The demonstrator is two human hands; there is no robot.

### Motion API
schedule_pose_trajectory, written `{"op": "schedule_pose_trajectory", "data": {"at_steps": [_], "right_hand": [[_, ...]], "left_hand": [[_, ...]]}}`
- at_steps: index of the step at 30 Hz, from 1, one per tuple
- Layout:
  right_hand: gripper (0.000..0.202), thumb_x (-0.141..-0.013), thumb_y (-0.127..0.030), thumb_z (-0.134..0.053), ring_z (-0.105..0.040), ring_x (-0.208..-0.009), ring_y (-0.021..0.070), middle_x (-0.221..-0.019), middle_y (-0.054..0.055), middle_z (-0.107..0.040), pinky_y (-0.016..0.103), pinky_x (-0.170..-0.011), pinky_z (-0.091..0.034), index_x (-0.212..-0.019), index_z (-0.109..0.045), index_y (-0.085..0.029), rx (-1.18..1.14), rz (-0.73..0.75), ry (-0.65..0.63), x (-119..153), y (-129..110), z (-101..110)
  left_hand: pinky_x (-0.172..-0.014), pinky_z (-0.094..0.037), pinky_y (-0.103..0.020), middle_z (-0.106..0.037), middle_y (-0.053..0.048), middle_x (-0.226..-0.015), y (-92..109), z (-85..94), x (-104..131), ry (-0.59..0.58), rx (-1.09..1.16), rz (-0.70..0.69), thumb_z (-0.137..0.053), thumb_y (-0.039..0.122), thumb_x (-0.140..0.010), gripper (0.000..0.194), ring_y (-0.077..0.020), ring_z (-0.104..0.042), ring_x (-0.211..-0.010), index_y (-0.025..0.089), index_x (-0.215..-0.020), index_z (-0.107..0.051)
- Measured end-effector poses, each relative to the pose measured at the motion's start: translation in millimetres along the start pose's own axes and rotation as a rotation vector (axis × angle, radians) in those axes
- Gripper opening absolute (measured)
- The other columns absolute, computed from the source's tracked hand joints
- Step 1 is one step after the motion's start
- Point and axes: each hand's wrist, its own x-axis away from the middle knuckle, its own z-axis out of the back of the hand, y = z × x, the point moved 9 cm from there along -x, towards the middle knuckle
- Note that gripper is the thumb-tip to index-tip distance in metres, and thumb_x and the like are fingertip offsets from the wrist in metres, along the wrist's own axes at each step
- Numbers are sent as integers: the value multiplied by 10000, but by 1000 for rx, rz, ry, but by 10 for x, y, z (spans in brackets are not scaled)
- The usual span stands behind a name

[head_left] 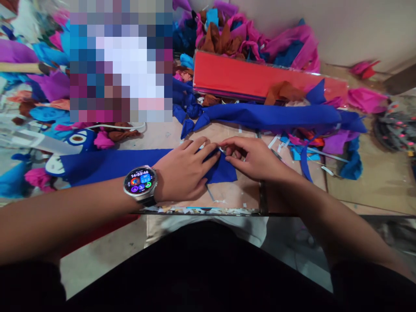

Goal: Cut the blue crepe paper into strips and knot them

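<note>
A flat strip of royal-blue fabric (107,164) lies lengthwise along the front of the work table. My left hand (186,169), palm down with a smartwatch on its wrist, rests across the right part of the strip, its fingers stretched out over the cloth. Beside its fingertips is my right hand (248,156), with curled fingers near the strip's right end. A tiny whitish bit shows between the two hands; what the right fingers pinch is too small to make out. Just beyond the hands lies a longer folded blue fabric piece (276,116).
A stack of red sheets in clear wrapping (237,71) stands behind the folded piece. Pink, brown and blue scraps (292,47) are heaped behind it. More scraps cover the left side, around a blue-and-white printed shape (78,141). The table's front edge (208,212) runs below my wrists.
</note>
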Motion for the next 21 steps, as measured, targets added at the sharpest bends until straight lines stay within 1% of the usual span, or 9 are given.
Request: {"op": "schedule_pose_trajectory", "data": {"at_steps": [5,9,12,16,21], "right_hand": [[369,-904,-139,-662,-614,-704,149,-900,20,-752,288,-698,-476,-1265,-712,-194,21,-9,0,3,-20,12],[359,-928,-176,-652,-610,-698,151,-913,27,-748,287,-683,-482,-1282,-704,-199,23,-12,-10,11,-24,12],[350,-927,-171,-647,-611,-706,152,-930,28,-745,289,-687,-491,-1270,-709,-206,8,1,-11,12,-31,15],[367,-915,-167,-659,-623,-740,166,-978,38,-753,303,-710,-504,-1275,-708,-220,22,21,-7,13,-48,18],[386,-914,-174,-667,-628,-760,172,-983,39,-749,305,-722,-508,-1295,-702,-225,36,31,-12,15,-33,4]], "left_hand": [[-1175,-409,-573,-462,-231,-1582,-39,-38,-2,-25,21,-7,-520,390,-953,684,-430,-390,-1486,65,-1553,-471],[-1182,-401,-580,-449,-231,-1600,-60,-46,-6,-22,35,-8,-520,400,-950,715,-432,-381,-1496,60,-1574,-443],[-1202,-381,-576,-444,-230,-1605,-75,-52,-10,-15,43,-6,-530,411,-944,745,-425,-381,-1503,62,-1592,-419],[-1202,-376,-581,-445,-235,-1601,-80,-49,-7,0,47,-8,-533,425,-942,742,-427,-377,-1507,60,-1581,-437],[-1191,-383,-578,-451,-241,-1591,-64,-35,-3,16,36,-7,-533,414,-939,727,-425,-386,-1499,55,-1566,-457]]}}
